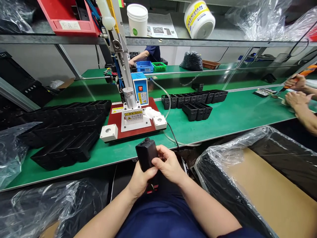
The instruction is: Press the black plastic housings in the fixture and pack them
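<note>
Both my hands hold one black plastic housing [146, 152] upright in front of my body, just off the bench edge. My left hand [139, 180] is wrapped round its lower part, with the thumb across the near side. On its right side, my right hand [170, 165] grips with the thumb in front and the fingers bent behind. The housing has a small round knob on top; its underside is hidden. Beyond it on the bench stands a press [130, 99] on a dark red base [116, 124], with a white button box [109, 133] at its front left corner.
Rows of black housings [69, 145] lie left of the press, and more housings [195, 99] stand to its right. A plastic-lined box [262, 178] is at my right. At far right, a co-worker's hands [297, 96] hold an orange tool [307, 71]. A shelf [158, 41] crosses above the bench.
</note>
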`<state>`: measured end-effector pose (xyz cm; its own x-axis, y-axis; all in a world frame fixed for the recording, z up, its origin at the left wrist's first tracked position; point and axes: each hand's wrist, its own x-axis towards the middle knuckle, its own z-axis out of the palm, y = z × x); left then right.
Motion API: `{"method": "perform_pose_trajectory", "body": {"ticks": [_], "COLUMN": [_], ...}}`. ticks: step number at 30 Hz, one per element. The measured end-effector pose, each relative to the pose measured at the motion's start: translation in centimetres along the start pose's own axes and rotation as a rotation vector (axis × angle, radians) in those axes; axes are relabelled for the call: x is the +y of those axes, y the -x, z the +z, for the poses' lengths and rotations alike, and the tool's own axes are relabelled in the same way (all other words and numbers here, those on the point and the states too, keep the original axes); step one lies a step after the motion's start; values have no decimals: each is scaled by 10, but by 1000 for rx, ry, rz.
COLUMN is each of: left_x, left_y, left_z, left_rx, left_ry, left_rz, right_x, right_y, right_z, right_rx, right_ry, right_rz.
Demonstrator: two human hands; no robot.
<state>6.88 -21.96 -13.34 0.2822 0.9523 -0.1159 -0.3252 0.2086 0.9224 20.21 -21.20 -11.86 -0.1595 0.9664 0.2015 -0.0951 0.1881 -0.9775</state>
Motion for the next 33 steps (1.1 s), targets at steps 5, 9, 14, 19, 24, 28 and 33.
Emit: {"method": "perform_pose_trajectory", "body": {"ticks": [5, 9, 14, 19, 24, 28, 33], "left_x": [11, 19, 18, 17, 17, 14, 6], "left_y": [-8, -9, -5, -3, -4, -2, 3], "left_z": [-3, -1, 4, 13, 18, 13, 3], "left_rx": [192, 205, 129, -190, -300, -256, -162], "left_ry": [472, 689, 628, 491, 266, 154, 153], "left_rz": [-221, -324, -225, -114, -81, -156, -202], "right_x": [0, 7, 17, 18, 9, 5, 19], "right_y": [11, 17, 18, 20, 14, -12, -65], "right_z": [4, 15, 12, -5, -43, -97, -159], "right_rx": [54, 77, 149, 347, 475, 741, 884], "right_ry": [346, 722, 816, 573, 418, 475, 678], "right_rz": [-375, -606, -620, -404, -193, -196, -68]}}
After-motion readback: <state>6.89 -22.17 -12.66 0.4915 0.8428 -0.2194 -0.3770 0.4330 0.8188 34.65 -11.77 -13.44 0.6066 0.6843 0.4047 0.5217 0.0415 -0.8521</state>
